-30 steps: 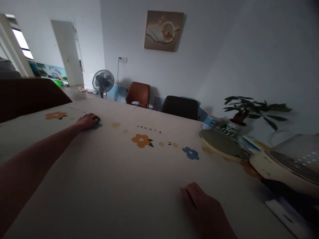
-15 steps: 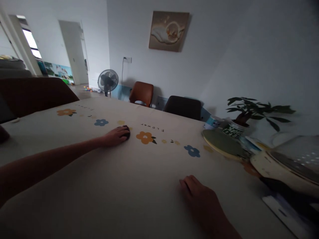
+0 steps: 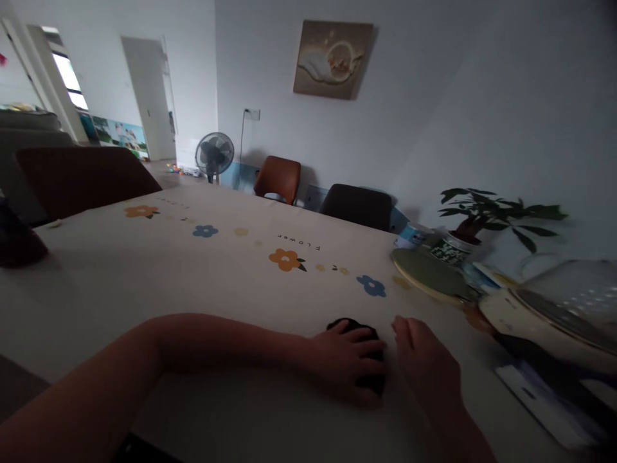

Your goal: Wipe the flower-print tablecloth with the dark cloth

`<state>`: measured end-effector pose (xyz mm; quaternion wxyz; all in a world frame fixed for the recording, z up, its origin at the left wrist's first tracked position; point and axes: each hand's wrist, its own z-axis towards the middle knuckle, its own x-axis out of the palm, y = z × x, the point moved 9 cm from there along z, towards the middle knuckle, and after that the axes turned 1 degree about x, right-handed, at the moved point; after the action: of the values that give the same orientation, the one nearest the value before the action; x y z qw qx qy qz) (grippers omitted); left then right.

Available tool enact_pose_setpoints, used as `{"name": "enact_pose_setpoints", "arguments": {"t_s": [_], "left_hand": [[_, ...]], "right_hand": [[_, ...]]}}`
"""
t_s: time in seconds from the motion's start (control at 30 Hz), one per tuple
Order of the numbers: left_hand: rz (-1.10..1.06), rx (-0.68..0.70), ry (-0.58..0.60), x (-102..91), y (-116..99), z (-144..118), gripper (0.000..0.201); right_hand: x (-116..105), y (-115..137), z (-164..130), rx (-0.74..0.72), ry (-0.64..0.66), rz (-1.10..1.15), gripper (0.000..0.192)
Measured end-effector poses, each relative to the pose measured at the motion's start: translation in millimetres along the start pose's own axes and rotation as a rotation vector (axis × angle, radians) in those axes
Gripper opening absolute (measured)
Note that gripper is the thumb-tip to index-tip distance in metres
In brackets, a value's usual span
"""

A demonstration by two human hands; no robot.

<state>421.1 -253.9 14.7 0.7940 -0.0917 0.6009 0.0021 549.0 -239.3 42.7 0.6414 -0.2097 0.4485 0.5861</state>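
Note:
My left hand [image 3: 348, 361] lies palm-down on a small dark cloth or pad [image 3: 359, 329] on the flower-print tablecloth [image 3: 202, 270], its fingers spread over the dark thing. My right hand [image 3: 425, 361] rests flat on the tablecloth just to the right of it, fingers pointing away from me, almost touching the left hand. What the dark thing is cannot be made out in the dim light.
A round flat plate [image 3: 427, 275], a potted plant [image 3: 470, 222], a small cup [image 3: 409, 235] and a domed mesh cover on a dish [image 3: 563, 308] crowd the table's right side. Papers [image 3: 540, 399] lie at the near right. Chairs [image 3: 357, 206] stand at the far edge, another chair [image 3: 81, 180] at left.
My left hand has swept the dark thing across the tablecloth from the far left toward me and to the right, ending beside my right hand, which moved slightly right.

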Motion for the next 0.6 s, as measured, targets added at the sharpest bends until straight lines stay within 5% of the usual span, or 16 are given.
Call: {"name": "enact_pose_setpoints", "arguments": {"t_s": [0.17,0.3,0.43,0.6], "left_hand": [[0.028,0.079,-0.060,1.5,-28.7,3.7,0.048],[0.006,0.043,-0.069,-8.6,-16.0,-30.7,0.045],[-0.046,-0.151,0.010,-20.1,31.8,-82.9,0.048],[0.006,-0.553,0.086,-44.4,135.4,-170.1,0.050]], "right_hand": [[0.8,-6.0,1.4,0.093,0.082,0.019,0.037],[5.5,-0.7,-2.9,0.083,0.156,0.032,0.038],[5.9,3.7,-6.6,0.042,0.147,0.073,0.041],[5.1,13.2,-10.2,0.017,0.166,0.127,0.042]]}}
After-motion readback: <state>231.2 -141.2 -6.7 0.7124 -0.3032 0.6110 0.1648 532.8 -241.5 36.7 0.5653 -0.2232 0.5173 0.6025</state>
